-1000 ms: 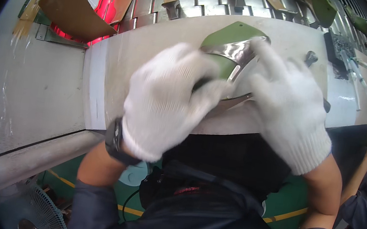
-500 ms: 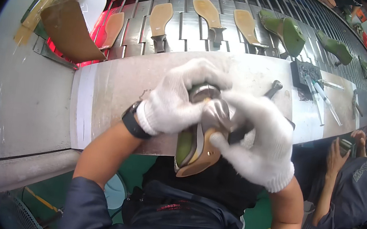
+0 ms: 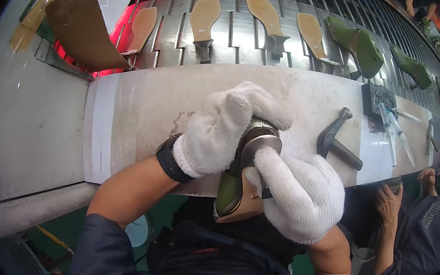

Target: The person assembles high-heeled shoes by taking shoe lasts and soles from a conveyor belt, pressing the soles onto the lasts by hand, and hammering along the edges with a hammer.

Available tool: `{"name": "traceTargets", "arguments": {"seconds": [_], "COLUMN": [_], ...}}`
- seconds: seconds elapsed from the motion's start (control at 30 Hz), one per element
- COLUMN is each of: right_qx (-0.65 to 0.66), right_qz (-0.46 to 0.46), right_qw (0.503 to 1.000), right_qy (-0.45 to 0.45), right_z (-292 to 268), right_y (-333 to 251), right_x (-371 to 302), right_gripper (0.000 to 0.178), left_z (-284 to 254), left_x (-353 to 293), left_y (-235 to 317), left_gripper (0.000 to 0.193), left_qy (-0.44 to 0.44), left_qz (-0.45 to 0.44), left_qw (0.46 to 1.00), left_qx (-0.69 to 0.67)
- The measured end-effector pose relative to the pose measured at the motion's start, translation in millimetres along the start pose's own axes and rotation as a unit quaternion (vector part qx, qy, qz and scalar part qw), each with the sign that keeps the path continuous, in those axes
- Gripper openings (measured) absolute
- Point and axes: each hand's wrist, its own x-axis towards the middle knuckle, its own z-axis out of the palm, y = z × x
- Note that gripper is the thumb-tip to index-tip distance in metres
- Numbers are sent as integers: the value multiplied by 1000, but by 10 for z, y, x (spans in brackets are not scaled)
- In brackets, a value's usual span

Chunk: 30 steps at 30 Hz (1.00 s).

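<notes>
Both my hands wear white knit gloves and meet over a shoe on a green last point(image 3: 231, 190), with its tan sole point(image 3: 247, 203) turned up and its toe end toward me. My left hand point(image 3: 215, 128) wraps the far end of the shoe from the left. A shiny silver, round-ended piece point(image 3: 261, 143), which looks like a heel, sits at that far end. My right hand point(image 3: 304, 196) closes on it, its extended finger pressed against the silver face. The other right fingertips are partly hidden behind the glove and the shoe.
A hammer point(image 3: 337, 136) lies on the bench point(image 3: 145, 111) right of my hands. Beyond it are a dark block point(image 3: 376, 99) and syringes point(image 3: 393, 127). Tan soles point(image 3: 205, 16) and green lasts point(image 3: 362, 48) line the metal rack behind. A co-worker's hand point(image 3: 389, 204) is at right.
My right hand has shifted down and its finger now lies along the silver piece, whose round face is turned more toward me. The hammer has come into fuller view. The whole view has shifted slightly.
</notes>
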Motion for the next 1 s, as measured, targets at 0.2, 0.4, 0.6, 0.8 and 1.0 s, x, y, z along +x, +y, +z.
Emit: {"name": "traceTargets", "arguments": {"seconds": [0.2, 0.4, 0.6, 0.8, 1.0], "right_qx": [-8, -15, -25, 50, 243], "right_qz": [1, 0, -2, 35, 413], "right_qw": [1000, 1000, 1000, 996, 875], "right_qy": [-6, -4, -6, 59, 73], "right_z": [41, 80, 115, 205, 97], "right_y": [7, -21, -66, 142, 191], "right_x": [35, 59, 104, 224, -34], "right_gripper": [56, 54, 52, 32, 21], "left_z": [-8, -52, -85, -146, -255], "left_x": [5, 4, -59, 19, 81], "left_y": [-5, 35, 34, 197, -20], "left_gripper": [103, 100, 87, 35, 33], "left_qy": [-5, -3, 12, 11, 103], "left_qz": [14, 25, 36, -109, -35], "left_qw": [1000, 999, 999, 985, 984], "left_qx": [4, 23, -9, -134, -142]}}
